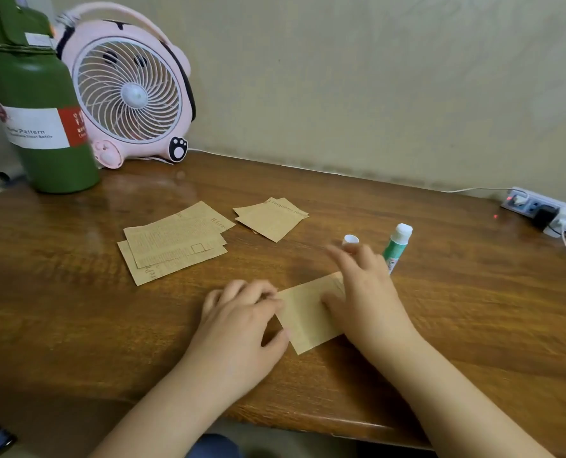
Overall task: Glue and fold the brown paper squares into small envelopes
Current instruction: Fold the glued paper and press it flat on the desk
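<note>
A folded brown paper piece point(308, 320) lies on the wooden table point(473, 309) near its front edge, between my hands. My left hand point(242, 322) rests on its left edge, thumb touching the paper's lower left side. My right hand point(364, 292) presses flat on the paper's right part, its fingers blurred and spread. A stack of printed brown paper squares point(172, 242) lies at the centre left. Further back lie two folded brown pieces point(271, 218). An uncapped green glue stick point(395, 247) lies just beyond my right hand, with its white cap point(351, 240) beside it.
A green steel bottle point(33, 104) and a pink desk fan point(129, 87) stand at the back left against the wall. A white power strip point(546, 209) with plugs and a cable sits at the far right edge.
</note>
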